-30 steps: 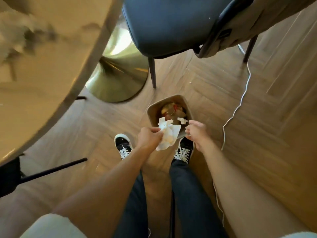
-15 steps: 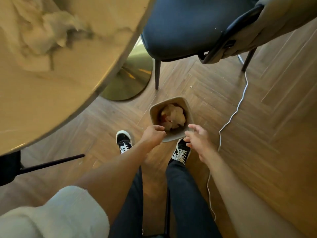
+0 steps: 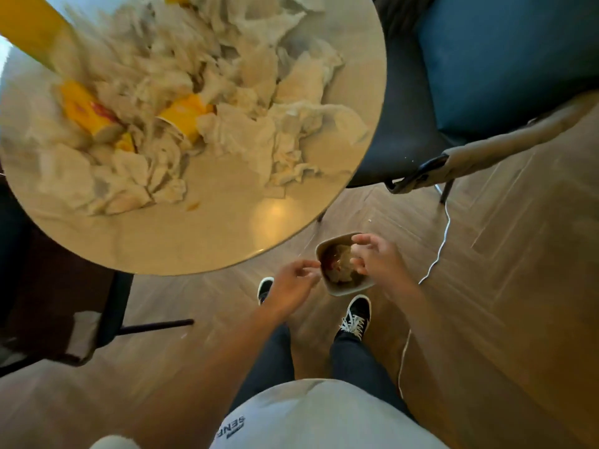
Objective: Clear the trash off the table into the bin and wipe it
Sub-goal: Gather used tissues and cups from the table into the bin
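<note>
A small tan bin [image 3: 351,288] stands on the wood floor by my feet, with crumpled paper [image 3: 342,265] inside it. My left hand [image 3: 293,281] hovers just left of the bin's rim, fingers loosely curled and holding nothing. My right hand [image 3: 377,257] hangs over the bin's right side, fingers spread and relaxed, empty. The round marble table [image 3: 227,228] at upper left carries a blurred heap of white crumpled napkins [image 3: 227,102] and yellow wrappers [image 3: 184,116].
A dark blue chair [image 3: 486,69] with a beige bag [image 3: 486,150] draped on it stands right of the table. A white cable [image 3: 436,264] runs across the floor right of the bin. A dark chair [image 3: 58,286] sits at left. My black sneakers [image 3: 356,315] flank the bin.
The napkin my left hand held has dropped into the bin. Both hands have lifted away empty, and my view has risen and swung left so that the littered tabletop shows.
</note>
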Available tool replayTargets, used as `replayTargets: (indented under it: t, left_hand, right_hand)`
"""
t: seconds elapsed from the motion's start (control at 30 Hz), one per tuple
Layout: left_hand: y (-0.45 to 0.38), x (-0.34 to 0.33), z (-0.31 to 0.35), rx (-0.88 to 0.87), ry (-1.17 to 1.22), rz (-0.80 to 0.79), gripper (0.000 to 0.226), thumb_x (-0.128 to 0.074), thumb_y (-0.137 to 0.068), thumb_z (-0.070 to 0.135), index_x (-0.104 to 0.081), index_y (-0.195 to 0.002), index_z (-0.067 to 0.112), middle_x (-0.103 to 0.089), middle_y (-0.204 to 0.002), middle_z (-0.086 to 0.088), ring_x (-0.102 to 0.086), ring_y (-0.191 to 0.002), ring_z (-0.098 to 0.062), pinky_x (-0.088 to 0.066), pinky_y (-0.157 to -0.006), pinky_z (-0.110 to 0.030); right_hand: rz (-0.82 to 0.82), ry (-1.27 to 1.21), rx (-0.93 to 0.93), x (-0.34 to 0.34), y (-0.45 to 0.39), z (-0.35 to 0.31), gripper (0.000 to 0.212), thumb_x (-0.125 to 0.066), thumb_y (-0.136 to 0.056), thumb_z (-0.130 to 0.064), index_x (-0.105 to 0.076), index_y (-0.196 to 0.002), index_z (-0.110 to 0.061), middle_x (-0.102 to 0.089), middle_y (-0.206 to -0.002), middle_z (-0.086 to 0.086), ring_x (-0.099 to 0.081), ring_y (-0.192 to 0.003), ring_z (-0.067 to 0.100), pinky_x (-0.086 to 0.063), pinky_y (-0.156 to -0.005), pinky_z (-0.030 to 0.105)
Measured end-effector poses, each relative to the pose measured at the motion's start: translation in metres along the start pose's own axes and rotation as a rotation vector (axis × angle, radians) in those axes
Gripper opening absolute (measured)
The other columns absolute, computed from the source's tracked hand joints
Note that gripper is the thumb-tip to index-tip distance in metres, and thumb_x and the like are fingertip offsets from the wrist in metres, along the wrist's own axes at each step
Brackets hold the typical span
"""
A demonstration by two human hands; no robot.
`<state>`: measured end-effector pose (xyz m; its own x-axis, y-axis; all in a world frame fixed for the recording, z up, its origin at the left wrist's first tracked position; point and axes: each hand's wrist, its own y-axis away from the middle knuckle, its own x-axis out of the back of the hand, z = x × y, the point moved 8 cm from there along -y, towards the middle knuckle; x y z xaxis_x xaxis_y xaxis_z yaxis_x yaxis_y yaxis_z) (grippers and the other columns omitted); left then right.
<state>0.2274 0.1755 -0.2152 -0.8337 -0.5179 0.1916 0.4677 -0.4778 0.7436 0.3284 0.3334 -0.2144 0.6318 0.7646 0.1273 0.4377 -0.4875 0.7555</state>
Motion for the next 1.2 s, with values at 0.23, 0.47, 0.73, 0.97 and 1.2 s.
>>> replayTargets:
  t: [0.23, 0.47, 0.73, 0.97, 1.2]
  left_hand:
    - [0.048, 0.066, 0.042, -0.103, 0.109, 0.029, 0.015, -0.061, -0.090, 0.012, -0.070, -0.099, 0.021, -0.068, -0.093, -0.008, -0.063, -0.082, -0.019, -0.051, -0.076, -0.031]
    - [0.059, 0.135, 0.078, -0.245, 0.096, 0.046, 0.015, -0.062, -0.091, 0.011, -0.070, -0.099, 0.021, -0.068, -0.095, -0.017, -0.061, -0.080, -0.020, -0.051, -0.072, -0.027]
    - [0.038, 0.174, 0.092, -0.283, 0.021, 0.052, 0.019, -0.062, -0.089, 0.012, -0.070, -0.101, 0.025, -0.069, -0.097, -0.008, -0.066, -0.089, -0.021, -0.054, -0.083, -0.033]
    - [0.020, 0.184, 0.100, -0.365, -0.040, 0.045, 0.024, -0.070, -0.087, 0.025, -0.066, -0.109, 0.033, -0.067, -0.103, 0.005, -0.066, -0.090, -0.014, -0.056, -0.084, -0.033]
    - [0.024, 0.191, 0.104, -0.422, 0.117, -0.062, 0.023, -0.069, -0.087, 0.012, -0.068, -0.102, 0.028, -0.074, -0.093, 0.003, -0.068, -0.087, -0.011, -0.055, -0.079, -0.023]
  right_hand:
    - [0.112, 0.304, 0.394, -0.053, 0.020, -0.137, 0.040, -0.062, -0.091, -0.027, -0.054, -0.129, -0.023, -0.059, -0.094, -0.006, -0.055, -0.084, 0.007, -0.041, -0.068, 0.020]
    - [0.253, 0.615, 0.434, -0.093, -0.005, -0.159, 0.019, -0.054, -0.093, -0.030, -0.064, -0.101, -0.016, -0.062, -0.104, 0.008, -0.059, -0.097, 0.026, -0.039, -0.070, 0.028]
    - [0.355, 0.552, 0.431, -0.096, 0.002, -0.151, 0.038, -0.059, -0.091, -0.033, -0.051, -0.127, -0.023, -0.050, -0.111, 0.001, -0.051, -0.100, 0.021, -0.043, -0.078, 0.036]
    - [0.292, 0.464, 0.544, -0.122, 0.034, -0.166, 0.009, -0.062, -0.085, -0.015, -0.066, -0.077, -0.015, -0.062, -0.069, -0.001, -0.055, -0.067, 0.014, -0.038, -0.059, 0.029]
    - [0.081, 0.341, 0.611, -0.172, 0.064, -0.158, 0.008, -0.067, -0.089, -0.019, -0.070, -0.085, -0.025, -0.065, -0.079, -0.012, -0.059, -0.076, 0.000, -0.044, -0.066, 0.016]
